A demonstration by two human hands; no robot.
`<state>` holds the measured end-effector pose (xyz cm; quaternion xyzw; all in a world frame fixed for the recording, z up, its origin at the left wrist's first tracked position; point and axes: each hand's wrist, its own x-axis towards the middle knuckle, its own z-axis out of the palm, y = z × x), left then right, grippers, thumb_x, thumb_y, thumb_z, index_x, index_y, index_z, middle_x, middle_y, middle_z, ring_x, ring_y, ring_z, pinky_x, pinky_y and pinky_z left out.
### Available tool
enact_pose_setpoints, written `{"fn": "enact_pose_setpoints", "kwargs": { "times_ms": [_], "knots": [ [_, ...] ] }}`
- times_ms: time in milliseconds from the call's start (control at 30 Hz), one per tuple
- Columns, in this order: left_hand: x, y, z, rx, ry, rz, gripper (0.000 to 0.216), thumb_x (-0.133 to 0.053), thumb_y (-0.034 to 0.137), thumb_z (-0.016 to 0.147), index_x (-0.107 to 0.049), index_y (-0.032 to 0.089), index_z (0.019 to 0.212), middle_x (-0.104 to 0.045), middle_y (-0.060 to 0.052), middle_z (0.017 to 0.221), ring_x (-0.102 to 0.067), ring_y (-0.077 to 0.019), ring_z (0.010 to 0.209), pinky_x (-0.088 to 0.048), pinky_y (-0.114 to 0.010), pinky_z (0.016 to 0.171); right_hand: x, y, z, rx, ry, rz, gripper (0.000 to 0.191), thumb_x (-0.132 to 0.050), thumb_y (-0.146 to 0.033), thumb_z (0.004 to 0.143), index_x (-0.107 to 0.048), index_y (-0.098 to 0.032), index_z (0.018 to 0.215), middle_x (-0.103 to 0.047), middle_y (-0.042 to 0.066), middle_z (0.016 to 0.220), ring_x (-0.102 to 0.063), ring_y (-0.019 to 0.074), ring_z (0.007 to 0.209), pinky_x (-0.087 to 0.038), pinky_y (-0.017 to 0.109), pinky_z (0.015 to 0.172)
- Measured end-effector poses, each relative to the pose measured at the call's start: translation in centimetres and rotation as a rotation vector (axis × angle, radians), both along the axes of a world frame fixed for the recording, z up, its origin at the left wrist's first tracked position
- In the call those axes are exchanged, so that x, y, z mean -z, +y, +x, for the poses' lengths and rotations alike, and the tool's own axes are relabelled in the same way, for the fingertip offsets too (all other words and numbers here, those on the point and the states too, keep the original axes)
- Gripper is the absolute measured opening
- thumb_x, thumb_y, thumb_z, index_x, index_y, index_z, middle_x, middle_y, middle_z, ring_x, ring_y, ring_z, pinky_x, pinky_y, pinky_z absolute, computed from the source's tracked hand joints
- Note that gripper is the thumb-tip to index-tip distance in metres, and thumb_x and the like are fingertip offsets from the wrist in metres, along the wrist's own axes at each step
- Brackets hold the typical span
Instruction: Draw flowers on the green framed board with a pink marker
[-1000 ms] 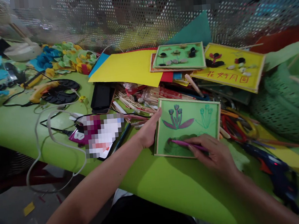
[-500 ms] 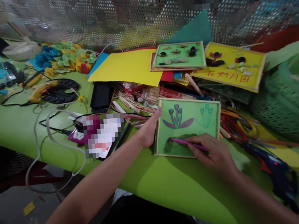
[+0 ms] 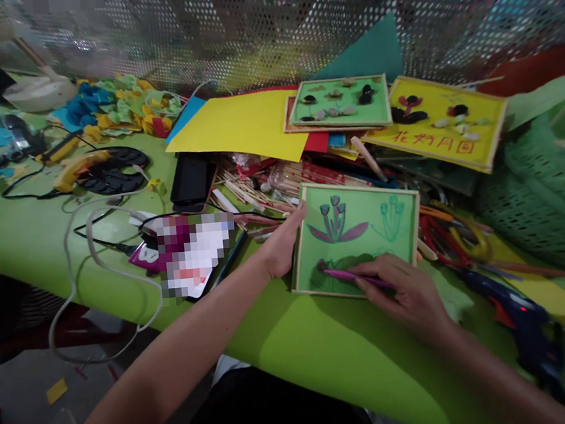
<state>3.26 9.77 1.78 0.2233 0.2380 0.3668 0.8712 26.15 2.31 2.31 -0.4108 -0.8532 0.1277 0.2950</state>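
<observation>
A green picture panel with a thin pale frame (image 3: 352,191) lies in front of me, tilted slightly on the table. It bears a purple-coloured tulip drawing (image 3: 337,220) at upper left and a green outline of flowers (image 3: 389,219) at upper right. My left hand (image 3: 285,245) grips the panel's left edge, its fingers partly hidden behind it. In my right hand (image 3: 402,287) is a purple marker pen (image 3: 352,276). The pen's tip touches the lower left of the panel, on a small dark flower shape, and my hand's shadow falls over that part.
Behind the panel lie wooden sticks (image 3: 251,191), a yellow sheet (image 3: 235,127) and framed stone pictures (image 3: 342,104). A phone with a lit screen (image 3: 200,255) and cables are at left. On the right are a blue glue gun (image 3: 520,323), pliers (image 3: 443,237) and a green basket (image 3: 542,183).
The pen's tip has shifted very slightly on the lower left flower. My left hand keeps its hold on the panel; the whole view has moved a little.
</observation>
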Motion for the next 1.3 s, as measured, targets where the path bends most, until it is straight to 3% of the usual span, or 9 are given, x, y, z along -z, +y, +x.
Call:
{"fn": "enact_pose_setpoints", "kwargs": {
  "times_ms": [200, 633, 833, 1067, 1300],
  "knots": [
    [0.19, 0.01, 0.01, 0.017, 0.003, -0.006, 0.065, -0.036, 0.059, 0.105, -0.059, 0.014, 0.147, -0.069, -0.017, 0.136, -0.065, -0.0342, 0.129, -0.040, -0.059, 0.119, 0.19, -0.01, 0.09, 0.023, 0.022, -0.001, 0.014, -0.062, -0.020, 0.099, -0.070, -0.024, 0.110, -0.073, 0.003, 0.086, -0.068, 0.0197, 0.075, -0.052, 0.032, 0.064],
    [0.35, -0.03, -0.07, -0.016, 0.020, 0.017, 0.062, -0.039, 0.059, 0.104, -0.061, 0.018, 0.145, -0.072, -0.013, 0.132, -0.066, -0.0316, 0.128, -0.037, -0.054, 0.122, -0.45, -0.08, -0.18, 0.018, 0.007, -0.009, 0.014, -0.061, -0.019, 0.098, -0.071, -0.024, 0.107, -0.073, 0.003, 0.084, -0.068, 0.0192, 0.074, -0.053, 0.031, 0.064],
    [0.01, -0.03, -0.04, -0.009, 0.064, -0.026, 0.064, -0.034, 0.058, 0.106, -0.059, 0.016, 0.146, -0.074, -0.014, 0.129, -0.067, -0.0318, 0.127, -0.041, -0.054, 0.118, -0.27, 0.03, -0.09, -0.001, -0.003, -0.009, 0.013, -0.061, -0.020, 0.098, -0.071, -0.024, 0.105, -0.072, 0.002, 0.083, -0.068, 0.0193, 0.072, -0.053, 0.032, 0.064],
    [-0.23, -0.24, -0.07, -0.081, 0.070, -0.030, 0.058, -0.045, 0.054, 0.104, -0.056, 0.020, 0.149, -0.072, -0.012, 0.133, -0.067, -0.0294, 0.127, -0.042, -0.050, 0.119, -0.44, -0.12, -0.20, 0.044, 0.018, -0.018, 0.014, -0.061, -0.022, 0.098, -0.073, -0.026, 0.105, -0.073, 0.004, 0.083, -0.069, 0.0210, 0.072, -0.053, 0.033, 0.061],
    [-0.33, -0.12, 0.09, -0.054, 0.068, -0.037, 0.059, -0.034, 0.054, 0.106, -0.061, 0.017, 0.143, -0.075, -0.012, 0.125, -0.066, -0.0322, 0.128, -0.038, -0.054, 0.120, -0.33, -0.16, 0.00, 0.034, 0.026, -0.022, 0.014, -0.062, -0.022, 0.098, -0.073, -0.026, 0.105, -0.073, 0.003, 0.082, -0.068, 0.0202, 0.070, -0.052, 0.032, 0.060]
  ]
}}
